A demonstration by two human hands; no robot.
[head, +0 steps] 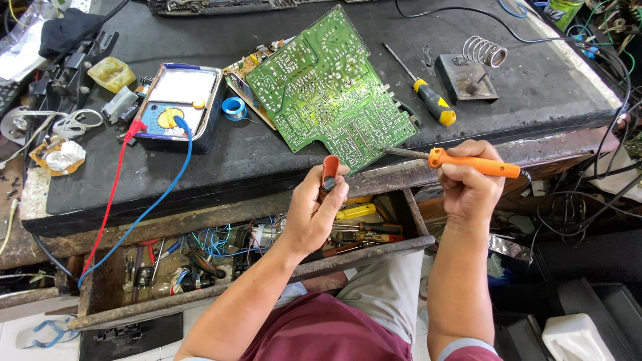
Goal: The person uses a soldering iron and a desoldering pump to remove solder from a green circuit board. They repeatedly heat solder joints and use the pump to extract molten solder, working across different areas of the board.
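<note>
Left hand (313, 208) pinches a small red-handled tool (330, 171) upright, fingers curled tight round it. Right hand (470, 180) grips an orange-handled soldering iron (468, 162), metal tip (400, 152) at the near edge of the green printed circuit board (331, 90), which lies tilted on the dark rubbery bench mat (267, 160). Looks like soldering work on the board's near-right corner; any closer contact would need a steady tip on one joint. Left: grey multimeter (177, 103) with red and blue leads. Far right: yellow-black screwdriver (428, 97), coiled wire iron stand (471, 70). Open wooden drawer (254, 257) below, cluttered with tools.
</note>
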